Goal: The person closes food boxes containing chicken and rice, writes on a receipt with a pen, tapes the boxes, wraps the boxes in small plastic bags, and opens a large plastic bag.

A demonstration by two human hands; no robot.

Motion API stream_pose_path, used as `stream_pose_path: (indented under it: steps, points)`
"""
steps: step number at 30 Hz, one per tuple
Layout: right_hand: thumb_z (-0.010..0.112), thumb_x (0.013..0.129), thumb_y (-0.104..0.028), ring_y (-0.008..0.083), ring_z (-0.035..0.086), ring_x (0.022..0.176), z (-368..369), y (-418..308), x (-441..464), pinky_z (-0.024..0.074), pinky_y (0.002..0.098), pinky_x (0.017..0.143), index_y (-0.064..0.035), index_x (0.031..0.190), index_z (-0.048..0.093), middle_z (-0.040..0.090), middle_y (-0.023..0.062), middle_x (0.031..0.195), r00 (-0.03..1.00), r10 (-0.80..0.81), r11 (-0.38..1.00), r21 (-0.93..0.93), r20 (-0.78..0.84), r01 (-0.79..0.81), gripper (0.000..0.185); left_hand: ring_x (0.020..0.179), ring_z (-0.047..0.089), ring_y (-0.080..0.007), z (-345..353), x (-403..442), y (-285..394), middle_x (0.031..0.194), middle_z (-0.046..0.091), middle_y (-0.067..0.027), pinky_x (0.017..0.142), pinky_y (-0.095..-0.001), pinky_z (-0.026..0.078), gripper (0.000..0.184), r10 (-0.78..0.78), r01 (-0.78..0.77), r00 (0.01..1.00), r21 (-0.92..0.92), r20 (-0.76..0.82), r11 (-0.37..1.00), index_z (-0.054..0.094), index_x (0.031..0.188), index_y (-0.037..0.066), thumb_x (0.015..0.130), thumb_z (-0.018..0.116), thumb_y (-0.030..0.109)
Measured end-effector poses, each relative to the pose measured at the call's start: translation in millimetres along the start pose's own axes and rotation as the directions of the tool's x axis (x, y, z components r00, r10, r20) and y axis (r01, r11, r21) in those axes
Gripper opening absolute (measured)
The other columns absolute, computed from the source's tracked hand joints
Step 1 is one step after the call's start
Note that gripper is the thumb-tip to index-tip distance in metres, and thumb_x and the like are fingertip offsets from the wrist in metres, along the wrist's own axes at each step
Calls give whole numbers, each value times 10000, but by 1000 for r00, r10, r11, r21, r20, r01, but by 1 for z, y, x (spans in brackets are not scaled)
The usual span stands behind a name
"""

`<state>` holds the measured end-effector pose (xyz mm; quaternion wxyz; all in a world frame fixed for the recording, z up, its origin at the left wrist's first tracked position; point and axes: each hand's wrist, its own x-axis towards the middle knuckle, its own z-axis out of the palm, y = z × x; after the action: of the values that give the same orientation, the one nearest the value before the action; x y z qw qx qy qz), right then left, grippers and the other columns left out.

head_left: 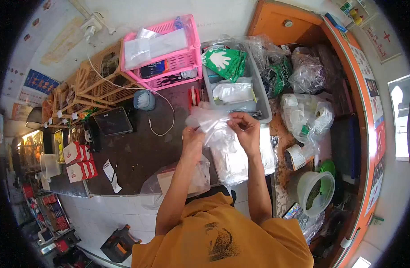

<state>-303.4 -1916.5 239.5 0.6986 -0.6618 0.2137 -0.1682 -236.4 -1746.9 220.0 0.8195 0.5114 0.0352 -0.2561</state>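
Observation:
A thin clear plastic bag (208, 119) is stretched between my two hands above the front of the table. My left hand (193, 139) pinches its left side, fingers closed. On the other side, my right hand (247, 128) has thumb and fingertips closed on its edge. Beneath my hands lies a stack of shiny clear plastic sleeves (234, 163). A larger clear bag with a pale box-like thing (167, 178) in it rests by my left forearm. Just beyond my hands stands a grey bin (261, 96) holding a green packet with a white glove print (225, 62) and other packets.
Pink baskets (194, 56) stand at the back, left of the bin. On the dark table (140, 154) are a white cable (171, 111), a tablet (114, 121), a blue cup (144, 100) and red-white boxes (80, 161). Bagged goods (307, 116) and a plastic tub (319, 194) crowd the right.

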Motion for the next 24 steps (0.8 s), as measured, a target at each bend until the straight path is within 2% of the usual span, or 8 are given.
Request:
stream_pose_path:
  steps: [4,7,10,13,15,18,19,24]
  points:
    - [665,870,53,84,610,737,-24,-4,11,481,244,679,-4,1102,657,680,37,824,973,-91,992,62,-214,107,239,1037,640,-165,-2,-4,15,1115,692,-60,902,-310,515,390,-19,21,999,62,-46,998,641,1228,-3,847,722,-5]
    - [524,886,92,118,613,804,-49,2,22,500,265,737,15,1044,654,674,66,915,748,-378,921,-305,-545,243,218,1045,631,-159,-5,-6,29,1102,695,-60,906,-299,502,398,-20,14,996,-66,-83,998,644,1231,-2,849,753,26]
    - [517,938,91,128,627,853,-43,2,20,520,254,774,51,1042,677,661,85,1021,746,-626,720,-538,-229,439,195,1004,649,-163,-9,-5,32,1088,697,-63,894,-300,511,393,14,-19,999,-118,-44,993,646,1220,8,841,750,15]
    - [783,824,-119,224,673,879,12,-8,-1,565,330,789,-11,1144,712,687,159,1124,988,-150,976,-154,28,153,345,964,663,-167,-14,-3,18,1077,698,-63,892,-311,519,371,-18,17,999,-26,-45,1000,650,1196,17,839,750,11]
    - [831,790,-146,224,685,860,36,-18,-8,559,329,757,18,1063,725,704,166,1086,954,-219,904,-324,205,277,336,956,660,-158,-8,-6,17,1080,698,-75,888,-301,503,338,-34,34,998,0,-59,999,661,1139,-22,834,786,54]
    - [823,798,-130,203,688,806,24,3,-2,534,309,704,41,950,728,726,154,920,978,-38,952,-290,206,98,247,944,654,-141,-7,-10,22,1057,701,-53,860,-296,502,298,-30,29,997,-16,-75,999,677,1106,-4,837,789,56]
    - [807,803,-91,155,665,731,21,5,1,503,286,673,46,864,718,718,115,782,984,-127,956,-248,122,154,175,915,647,-126,-11,-9,16,1027,704,-31,825,-282,502,261,37,-36,986,11,-161,999,690,1096,22,856,781,76]
    - [722,866,10,66,595,716,-37,13,14,468,227,683,-18,893,705,687,7,788,1000,-4,953,303,-24,11,42,886,647,-118,-30,-7,23,963,691,-7,793,-286,508,159,-22,13,988,-62,-154,998,695,1039,60,891,744,95]
